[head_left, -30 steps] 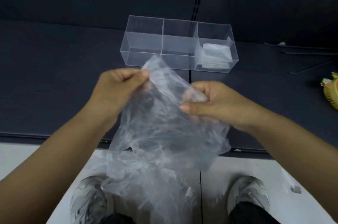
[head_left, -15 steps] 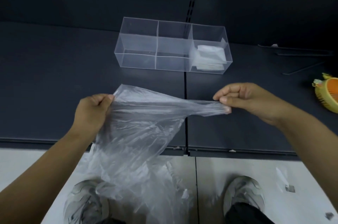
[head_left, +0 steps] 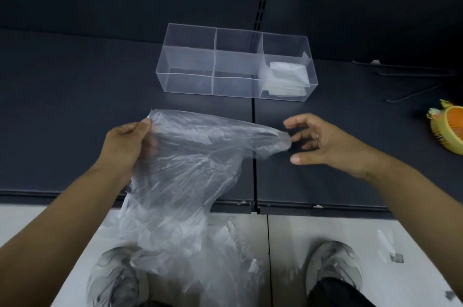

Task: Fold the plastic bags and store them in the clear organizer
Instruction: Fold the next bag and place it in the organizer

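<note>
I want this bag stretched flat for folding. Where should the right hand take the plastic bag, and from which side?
Pinch the plastic bag at its bunched right tip, coming in from the right. The left hand pinches the opposite top corner, and the edge tapers to a twist beside the open right hand, which likely suits thumb and forefinger.

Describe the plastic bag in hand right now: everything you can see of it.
The plastic bag is thin, clear, crinkled film, not yet folded. The left hand pinches its upper left corner. From there the top edge runs rightward to a bunched tip right by the fingertips of the open right hand; whether they touch is unclear. The rest hangs loosely past the front edge of the dark table toward the floor. It lies nearer than the clear organizer, not touching it.
</note>
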`<state>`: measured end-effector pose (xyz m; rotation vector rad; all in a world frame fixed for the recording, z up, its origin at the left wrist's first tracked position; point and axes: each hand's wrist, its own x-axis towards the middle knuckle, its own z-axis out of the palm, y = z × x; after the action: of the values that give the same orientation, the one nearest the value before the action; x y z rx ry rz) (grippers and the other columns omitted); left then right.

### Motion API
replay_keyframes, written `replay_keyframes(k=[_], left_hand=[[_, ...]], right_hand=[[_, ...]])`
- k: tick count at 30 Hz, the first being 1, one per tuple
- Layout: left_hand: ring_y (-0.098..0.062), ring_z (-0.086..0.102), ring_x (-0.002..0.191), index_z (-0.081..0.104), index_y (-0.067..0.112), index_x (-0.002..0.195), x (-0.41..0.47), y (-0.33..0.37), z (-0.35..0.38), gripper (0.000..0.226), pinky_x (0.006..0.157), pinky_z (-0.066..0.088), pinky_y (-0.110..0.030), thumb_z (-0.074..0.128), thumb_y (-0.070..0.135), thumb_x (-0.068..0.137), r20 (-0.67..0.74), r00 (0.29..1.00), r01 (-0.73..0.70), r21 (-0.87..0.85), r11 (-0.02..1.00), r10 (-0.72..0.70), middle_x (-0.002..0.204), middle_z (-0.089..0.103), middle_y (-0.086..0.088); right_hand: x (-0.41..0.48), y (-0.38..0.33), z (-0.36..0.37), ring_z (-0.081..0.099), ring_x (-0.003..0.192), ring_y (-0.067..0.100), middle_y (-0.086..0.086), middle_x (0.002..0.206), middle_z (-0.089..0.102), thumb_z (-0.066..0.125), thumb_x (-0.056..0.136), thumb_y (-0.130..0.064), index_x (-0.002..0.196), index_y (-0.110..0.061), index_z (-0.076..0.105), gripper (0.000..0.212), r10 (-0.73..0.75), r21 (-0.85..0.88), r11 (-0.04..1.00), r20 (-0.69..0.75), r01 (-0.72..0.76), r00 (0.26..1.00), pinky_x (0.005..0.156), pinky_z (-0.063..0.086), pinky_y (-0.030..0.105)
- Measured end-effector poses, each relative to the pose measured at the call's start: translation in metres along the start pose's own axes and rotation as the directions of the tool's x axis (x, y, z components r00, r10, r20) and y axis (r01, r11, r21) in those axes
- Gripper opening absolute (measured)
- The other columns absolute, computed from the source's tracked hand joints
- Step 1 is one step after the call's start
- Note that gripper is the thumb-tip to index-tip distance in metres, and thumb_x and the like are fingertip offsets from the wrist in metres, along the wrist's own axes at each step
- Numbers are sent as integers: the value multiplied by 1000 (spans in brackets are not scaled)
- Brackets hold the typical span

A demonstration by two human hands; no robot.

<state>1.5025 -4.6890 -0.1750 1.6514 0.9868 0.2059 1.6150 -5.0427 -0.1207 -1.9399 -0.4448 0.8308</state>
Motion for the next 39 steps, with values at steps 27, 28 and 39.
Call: replay_keyframes(k=[27,28,39], left_hand=[[-21,62,72,67,19,75,8,-2,-8,17,66,54,-30,65,23,91,34,994,108,-131,985,-105,69,68,1],[-19,64,63,67,15,77,8,-1,-8,20,56,53,-26,60,22,94,67,992,116,-132,984,-108,65,69,0],[-10,61,43,71,11,77,-5,14,20,19,39,45,-16,74,29,83,330,941,32,121,992,-71,57,68,0]], right_hand=[[9,6,13,53,56,10,6,68,60,66,87,-30,66,-15,60,27,296,327,915,-151,-234,943,53,44,20],[11,8,10,52,54,10,3,63,61,67,87,-21,73,-14,62,16,310,343,913,-226,-222,924,51,42,19],[23,23,-28,52,50,1,-8,62,63,76,79,-15,101,-21,66,25,176,99,984,-429,-147,886,50,44,13]])
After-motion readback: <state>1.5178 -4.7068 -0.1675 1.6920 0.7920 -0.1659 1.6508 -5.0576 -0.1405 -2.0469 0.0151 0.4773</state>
